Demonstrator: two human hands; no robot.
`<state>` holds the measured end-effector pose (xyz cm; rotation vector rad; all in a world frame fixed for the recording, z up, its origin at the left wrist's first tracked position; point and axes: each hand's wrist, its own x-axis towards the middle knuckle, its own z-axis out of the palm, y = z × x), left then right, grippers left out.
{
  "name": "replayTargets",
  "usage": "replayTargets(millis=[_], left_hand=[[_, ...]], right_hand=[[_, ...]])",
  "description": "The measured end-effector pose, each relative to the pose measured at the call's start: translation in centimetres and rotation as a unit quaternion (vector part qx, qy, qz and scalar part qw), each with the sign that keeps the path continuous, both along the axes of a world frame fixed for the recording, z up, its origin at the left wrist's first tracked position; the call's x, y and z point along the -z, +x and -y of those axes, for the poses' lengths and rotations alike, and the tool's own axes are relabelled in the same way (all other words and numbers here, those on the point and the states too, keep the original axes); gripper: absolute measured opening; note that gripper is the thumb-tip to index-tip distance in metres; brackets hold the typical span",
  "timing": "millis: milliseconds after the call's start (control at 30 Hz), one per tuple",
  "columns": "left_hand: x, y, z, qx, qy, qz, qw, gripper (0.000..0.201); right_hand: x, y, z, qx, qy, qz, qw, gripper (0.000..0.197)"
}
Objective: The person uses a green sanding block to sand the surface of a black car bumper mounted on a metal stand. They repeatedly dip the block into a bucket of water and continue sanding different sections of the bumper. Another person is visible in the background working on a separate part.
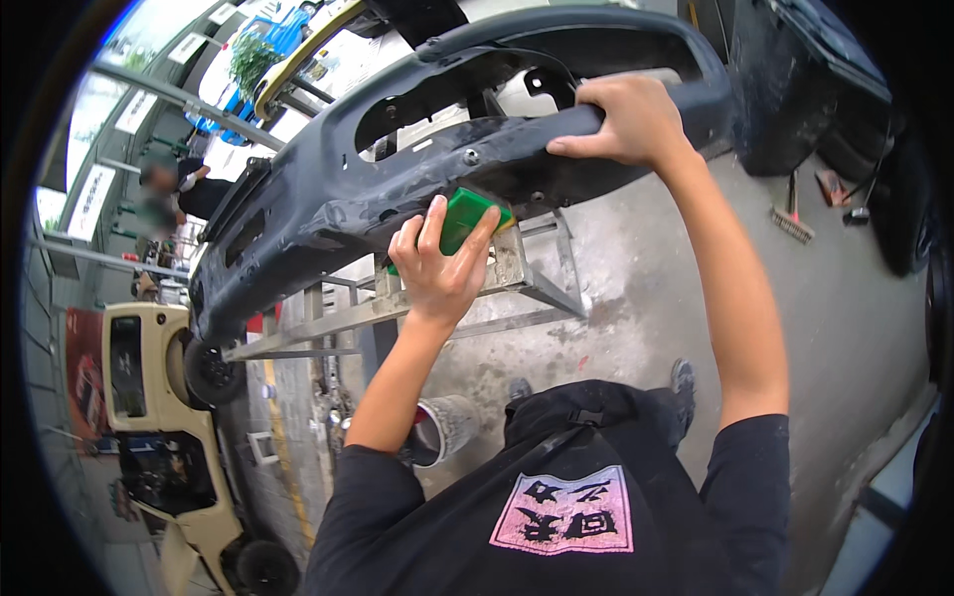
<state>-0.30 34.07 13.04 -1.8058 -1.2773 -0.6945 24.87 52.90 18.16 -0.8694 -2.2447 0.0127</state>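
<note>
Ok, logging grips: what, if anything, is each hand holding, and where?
Left hand: green block, across its top. Right hand: black panel, opening's lower rim.

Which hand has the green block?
The left hand: it holds the green block under its fingers and thumb. The right hand has no block; it grips the bumper.

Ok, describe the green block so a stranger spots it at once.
Find the big dark bumper across the upper middle. By its lower edge, the left hand holds the block. Its bright green stands out from the dark bumper and gray stand beside it.
</note>
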Motion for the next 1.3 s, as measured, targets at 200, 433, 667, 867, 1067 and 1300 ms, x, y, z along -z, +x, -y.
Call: replayTargets(millis=[200, 433, 667, 867, 1067, 1300], left_hand=[[-0.7, -2.4, 5.2, -0.054, -0.012, 0.176, 0.983, 0.056], [4.7, -3.1, 8.3, -0.077, -0.025, 0.256, 0.963, 0.056], [5.0, -2.0, 7.3, -0.062, -0.042, 0.297, 0.952, 0.052], [5.3, -2.2, 7.4, -0.071, -0.040, 0.306, 0.949, 0.053], [5.2, -2.0, 7.4, -0.083, -0.048, 0.315, 0.944, 0.052], [5.8, -1.9, 7.3, -0.089, -0.034, 0.316, 0.944, 0.052]], right_hand=[[0.1, 0.1, 0.7, -0.017, 0.014, -0.035, 0.999, 0.064], [0.0, -4.6, 5.7, -0.015, 0.176, -0.021, 0.984, 0.074], [0.5, -7.1, 7.3, 0.099, 0.152, -0.013, 0.983, 0.081], [0.4, -6.6, 7.6, 0.079, 0.141, 0.019, 0.987, 0.080], [0.2, -6.2, 7.6, 0.068, 0.121, 0.035, 0.990, 0.080], [-0.5, -5.5, 7.6, 0.029, 0.078, 0.060, 0.995, 0.077]])
